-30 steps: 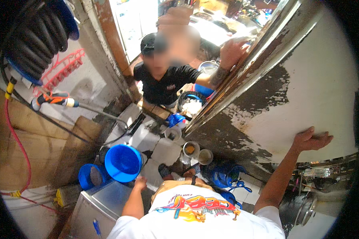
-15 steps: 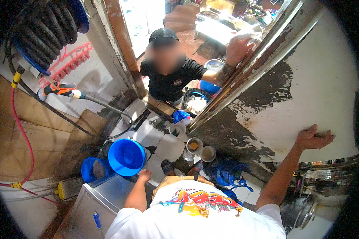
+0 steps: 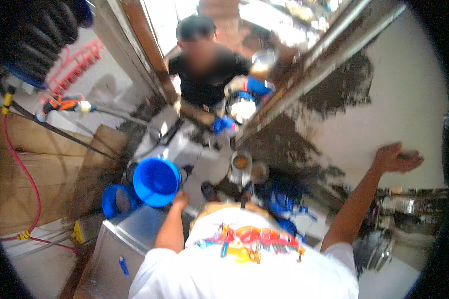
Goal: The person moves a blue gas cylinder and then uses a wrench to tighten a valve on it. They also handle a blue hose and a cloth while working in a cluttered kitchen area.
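Observation:
My left hand (image 3: 181, 200) hangs low beside the lower right rim of a bright blue bucket (image 3: 156, 182). Its fingers are smeared by motion, and I cannot tell whether they touch the bucket. My right hand (image 3: 400, 158) is raised at the right with its fingers apart, next to a white wall (image 3: 409, 109) with peeling paint. Nothing shows in that palm. Below the bucket is the pale top of a box-like metal unit (image 3: 134, 234).
Another person (image 3: 202, 74) in black is in the doorway ahead. A second blue bucket (image 3: 115, 202), a plastic tub (image 3: 241, 162) and a blue container (image 3: 284, 199) stand low down. A coiled black hose (image 3: 45, 40) hangs upper left; metal kitchenware (image 3: 409, 209) lies at right.
The whole view has shifted and blurred, with the doorway and the person higher in it. My left hand appears closer to the bucket's rim. My right hand stays raised by the wall.

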Tool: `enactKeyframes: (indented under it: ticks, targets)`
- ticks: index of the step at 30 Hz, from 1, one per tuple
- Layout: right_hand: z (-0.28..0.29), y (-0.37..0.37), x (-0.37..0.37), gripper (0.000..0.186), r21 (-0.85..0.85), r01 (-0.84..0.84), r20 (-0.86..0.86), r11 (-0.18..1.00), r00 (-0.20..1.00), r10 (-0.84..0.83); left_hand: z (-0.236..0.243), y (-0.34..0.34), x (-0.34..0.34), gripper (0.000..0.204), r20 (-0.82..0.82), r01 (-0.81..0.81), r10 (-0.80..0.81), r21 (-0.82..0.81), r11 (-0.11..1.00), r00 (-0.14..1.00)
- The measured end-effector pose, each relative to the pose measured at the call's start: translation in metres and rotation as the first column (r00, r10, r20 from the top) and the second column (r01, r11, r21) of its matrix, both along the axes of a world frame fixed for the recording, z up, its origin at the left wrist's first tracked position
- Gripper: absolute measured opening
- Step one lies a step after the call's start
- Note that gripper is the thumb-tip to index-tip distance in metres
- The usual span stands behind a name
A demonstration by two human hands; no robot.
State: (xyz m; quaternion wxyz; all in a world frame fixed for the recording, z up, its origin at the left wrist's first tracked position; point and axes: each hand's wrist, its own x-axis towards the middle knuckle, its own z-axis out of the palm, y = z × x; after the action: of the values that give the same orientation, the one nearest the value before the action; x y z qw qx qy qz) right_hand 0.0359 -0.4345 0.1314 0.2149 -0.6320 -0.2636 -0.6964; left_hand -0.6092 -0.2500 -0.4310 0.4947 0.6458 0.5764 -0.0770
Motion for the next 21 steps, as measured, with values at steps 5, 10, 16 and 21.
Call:
enactKeyframes:
  ticks: [5,10,16,21]
  targets:
    - [0.007,-0.003,0.003,0.070,-0.020,-0.075,0.052,0.997,0.996,0.076,0.069,0.001,0.032,0.029,0.045,-0.381,0.409,-0.286,0.879,0.911]
    - [0.005,-0.020,0.019,0.069,-0.085,0.032,0.148,0.996,0.989,-0.019,0.074,-0.014,0.016,0.024,-0.068,-0.402,0.403,-0.327,0.855,0.913]
    - [0.006,-0.025,0.025,0.068,-0.119,0.110,0.211,0.987,0.974,-0.083,0.068,-0.025,0.012,0.021,-0.060,-0.447,0.461,-0.385,0.807,0.885]
    - [0.000,-0.029,0.027,0.067,-0.172,0.116,0.187,0.978,0.979,-0.083,0.061,-0.019,0.032,0.026,-0.139,-0.301,0.271,-0.300,0.905,0.953]
